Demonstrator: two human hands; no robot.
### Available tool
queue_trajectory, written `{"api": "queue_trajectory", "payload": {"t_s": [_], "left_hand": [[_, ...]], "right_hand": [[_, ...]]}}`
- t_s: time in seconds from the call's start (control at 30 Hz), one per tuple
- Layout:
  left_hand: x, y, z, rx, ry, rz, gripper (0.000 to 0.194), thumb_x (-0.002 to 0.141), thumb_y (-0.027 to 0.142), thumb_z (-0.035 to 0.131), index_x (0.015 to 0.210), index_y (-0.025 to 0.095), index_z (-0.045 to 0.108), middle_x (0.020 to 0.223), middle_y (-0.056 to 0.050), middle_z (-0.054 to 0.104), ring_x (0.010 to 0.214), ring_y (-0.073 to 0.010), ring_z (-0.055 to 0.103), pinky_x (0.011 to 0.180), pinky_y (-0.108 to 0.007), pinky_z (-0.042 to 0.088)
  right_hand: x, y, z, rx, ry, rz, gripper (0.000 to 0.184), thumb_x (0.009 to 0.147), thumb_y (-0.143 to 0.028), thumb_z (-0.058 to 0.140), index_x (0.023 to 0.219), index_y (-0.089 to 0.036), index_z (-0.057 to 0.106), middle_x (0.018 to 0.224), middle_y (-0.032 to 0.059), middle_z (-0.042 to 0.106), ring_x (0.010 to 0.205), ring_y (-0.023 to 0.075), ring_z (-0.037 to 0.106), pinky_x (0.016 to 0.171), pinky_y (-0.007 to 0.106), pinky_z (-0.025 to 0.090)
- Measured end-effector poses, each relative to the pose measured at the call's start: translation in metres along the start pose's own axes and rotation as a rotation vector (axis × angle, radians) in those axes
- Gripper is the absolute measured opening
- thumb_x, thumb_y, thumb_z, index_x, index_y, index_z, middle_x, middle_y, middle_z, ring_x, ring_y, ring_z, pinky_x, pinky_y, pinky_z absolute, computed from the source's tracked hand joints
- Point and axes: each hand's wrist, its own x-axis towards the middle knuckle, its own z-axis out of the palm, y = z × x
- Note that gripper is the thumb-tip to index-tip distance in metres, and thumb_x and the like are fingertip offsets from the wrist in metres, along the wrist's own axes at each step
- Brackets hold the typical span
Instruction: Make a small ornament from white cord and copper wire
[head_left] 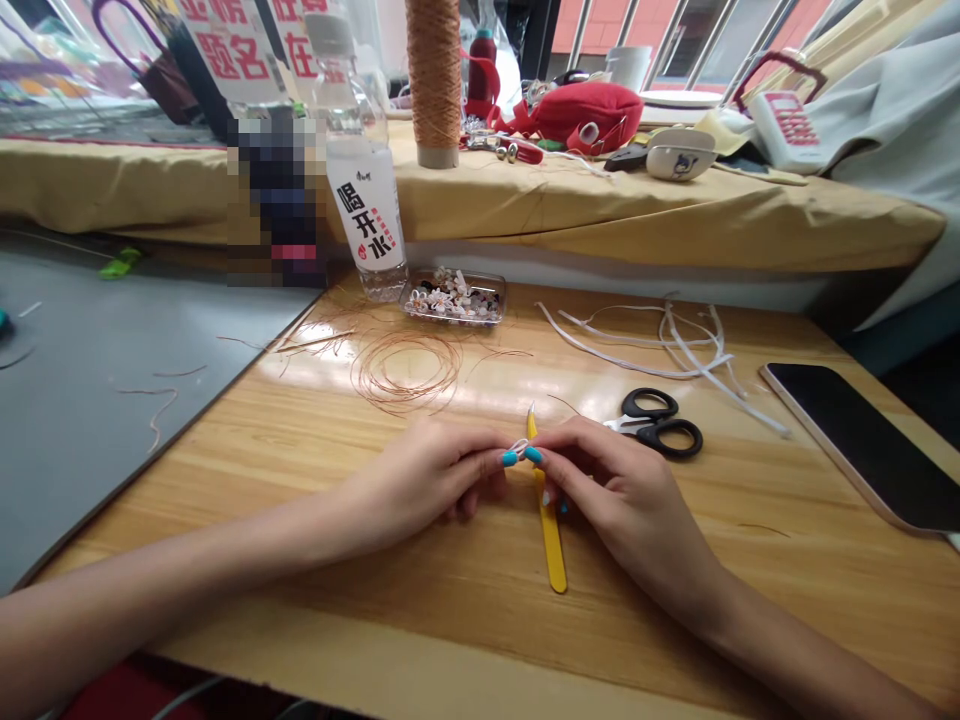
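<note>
Between my fingertips is a small loop of white cord (519,447), pinched from both sides above the wooden table. My left hand (442,465) grips its left end with thumb and forefinger. On the other end, my right hand (622,485) pinches in the same way, and its curled fingers hide part of the cord. Yellow tweezers (553,555) lie on the table beneath the hands, tip pointing away. Scissors with black handles (660,425) rest just beyond my right hand, their blades partly covered by it.
A coil of copper-coloured thread (409,372) lies behind my left hand. Farther back stand a clear box of small beads or charms (454,300) and a water bottle (367,200). White cords (645,365) spread at the back right, near a phone (862,440). A cloth-covered ledge (525,205) runs behind.
</note>
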Motion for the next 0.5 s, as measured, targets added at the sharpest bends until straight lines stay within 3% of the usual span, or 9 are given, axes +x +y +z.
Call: {"api": "queue_trajectory", "payload": {"t_s": [0.23, 0.5], "left_hand": [[-0.0001, 0.0030, -0.0009, 0.198, 0.010, 0.117, 0.027, 0.085, 0.022, 0.033, 0.090, 0.014, 0.059, 0.063, 0.001, 0.055, 0.049, -0.0049, 0.044, 0.050, -0.015, 0.037], [-0.0004, -0.0032, -0.0001, 0.233, 0.054, 0.203, 0.026, 0.084, 0.020, 0.036, 0.094, 0.016, 0.059, 0.062, 0.002, 0.056, 0.051, -0.0058, 0.045, 0.053, -0.016, 0.037]], "right_hand": [[-0.0006, 0.0006, 0.0008, -0.042, 0.029, -0.016, 0.015, 0.080, -0.026, 0.048, 0.077, -0.017, 0.060, 0.066, 0.0012, 0.059, 0.060, 0.0117, 0.055, 0.054, 0.021, 0.042], [-0.0015, -0.0023, 0.0006, -0.038, 0.012, 0.007, 0.014, 0.079, -0.025, 0.050, 0.075, -0.017, 0.060, 0.065, 0.0008, 0.058, 0.059, 0.0115, 0.054, 0.053, 0.021, 0.042]]}}
